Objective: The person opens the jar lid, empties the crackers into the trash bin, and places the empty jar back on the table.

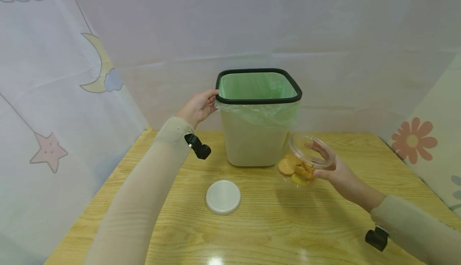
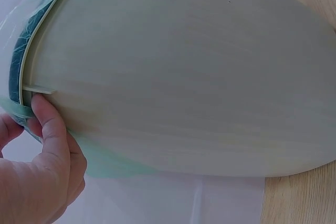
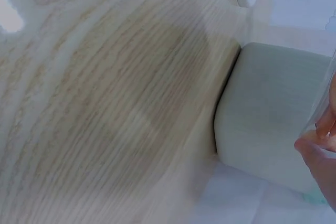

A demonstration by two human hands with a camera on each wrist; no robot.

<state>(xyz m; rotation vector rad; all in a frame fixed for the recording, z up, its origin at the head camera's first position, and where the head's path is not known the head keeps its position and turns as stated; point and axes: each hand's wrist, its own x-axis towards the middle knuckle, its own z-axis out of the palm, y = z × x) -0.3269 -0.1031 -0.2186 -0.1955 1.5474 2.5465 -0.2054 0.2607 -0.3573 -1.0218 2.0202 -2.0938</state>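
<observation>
A cream trash can point(image 1: 255, 141) with a black rim and a green bag liner point(image 1: 252, 87) stands upright at the back of the table. My left hand point(image 1: 199, 105) pinches the rim at its left side, thumb and fingers on either side of the edge in the left wrist view. Just right of the can, my right hand point(image 1: 338, 173) grips a clear plastic jar point(image 1: 293, 179) around its neck. The jar is lidless, tilted toward the can, and held above the table. Round yellow-orange cookies point(image 1: 288, 165) lie inside it. Only part of the right hand shows in the right wrist view.
A round white lid point(image 1: 223, 197) lies flat on the wooden table point(image 1: 266, 233), in front of the can and left of the jar. A pale printed cloth point(image 1: 173, 25) hangs behind the table and along both sides.
</observation>
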